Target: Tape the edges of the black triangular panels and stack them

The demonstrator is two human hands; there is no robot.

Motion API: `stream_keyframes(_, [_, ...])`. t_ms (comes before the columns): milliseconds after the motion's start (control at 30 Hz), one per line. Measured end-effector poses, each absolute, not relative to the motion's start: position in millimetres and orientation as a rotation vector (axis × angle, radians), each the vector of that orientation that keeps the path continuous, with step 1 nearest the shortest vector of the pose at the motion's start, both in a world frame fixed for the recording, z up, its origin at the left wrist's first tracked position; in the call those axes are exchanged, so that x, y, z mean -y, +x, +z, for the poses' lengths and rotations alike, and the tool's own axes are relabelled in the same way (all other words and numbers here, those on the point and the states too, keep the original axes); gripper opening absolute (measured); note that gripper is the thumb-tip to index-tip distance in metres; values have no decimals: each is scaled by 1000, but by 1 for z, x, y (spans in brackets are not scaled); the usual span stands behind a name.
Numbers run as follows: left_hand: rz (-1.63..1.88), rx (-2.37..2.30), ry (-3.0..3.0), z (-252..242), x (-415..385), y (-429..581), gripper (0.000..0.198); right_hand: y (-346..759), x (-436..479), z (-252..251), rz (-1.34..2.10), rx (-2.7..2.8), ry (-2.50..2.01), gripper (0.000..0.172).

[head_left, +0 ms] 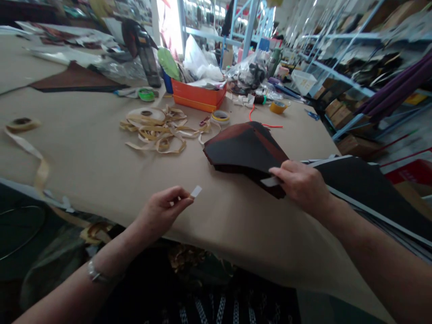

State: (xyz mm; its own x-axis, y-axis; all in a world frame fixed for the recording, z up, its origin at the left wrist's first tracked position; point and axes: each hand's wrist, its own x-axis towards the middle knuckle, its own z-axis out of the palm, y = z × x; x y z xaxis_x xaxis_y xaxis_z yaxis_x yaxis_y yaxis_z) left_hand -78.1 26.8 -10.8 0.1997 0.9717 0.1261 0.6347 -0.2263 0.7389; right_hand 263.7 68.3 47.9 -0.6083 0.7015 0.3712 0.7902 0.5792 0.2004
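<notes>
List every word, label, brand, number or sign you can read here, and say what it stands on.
No text can be read.
The white tab in the left hand and the white strip held by the right hand look blank.
The printed sheets on the far wall and the cardboard boxes are too blurred.

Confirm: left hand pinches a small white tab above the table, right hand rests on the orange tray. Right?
No. The right hand rests on the stack of dark pieces, not the orange tray, which sits farther back, untouched. The left hand does pinch a small white tab above the table. Head view shows it.
</notes>
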Motion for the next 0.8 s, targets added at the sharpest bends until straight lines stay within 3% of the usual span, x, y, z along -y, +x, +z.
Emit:
stream_keyframes(133, [767,-1337,1525,35,-3,-79,25,254,5,-4,-210,2779,-1126,23])
stream_keyframes(267, [480,-1161,1296,38,17,-55,27,253,43,-49,207,2610,-1270,25])
stream_keyframes(567, [222,-1159,1443,3,24,1,19,228,42,-2,1570,1538,-1510,29])
stream_keyframes(800, [197,-1189,1538,-2,21,9,21,212,38,-12,1712,1465,-1456,7])
